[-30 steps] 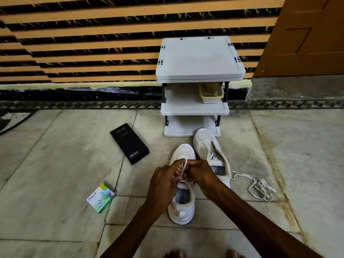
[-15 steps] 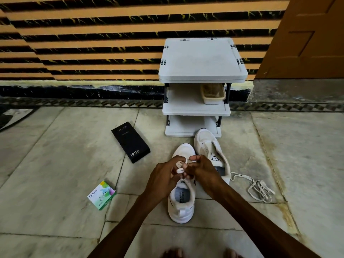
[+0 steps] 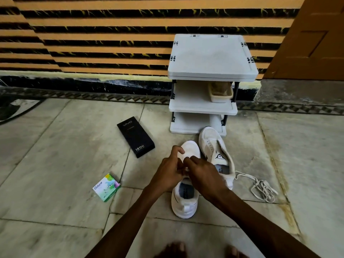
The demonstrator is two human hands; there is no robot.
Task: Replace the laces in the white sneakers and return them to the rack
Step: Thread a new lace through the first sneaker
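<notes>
Head view. Two white sneakers are counted on the floor (image 3: 55, 164) before one three-shelf rack (image 3: 210, 56): near sneaker (image 3: 183, 203), far sneaker (image 3: 210, 144). One loose lace (image 3: 262, 189) is seen at right. One black box (image 3: 135, 136) and one green box (image 3: 106, 187) are noted at left. Left hand (image 3: 171, 172) and right hand (image 3: 202, 174) are curled together over the near sneaker. What is pinched is hidden, so the grip cannot be told.

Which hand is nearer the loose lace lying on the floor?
Right. The right hand is over the near sneaker, just left of the loose lace; the left hand is beside it, farther left.
</notes>
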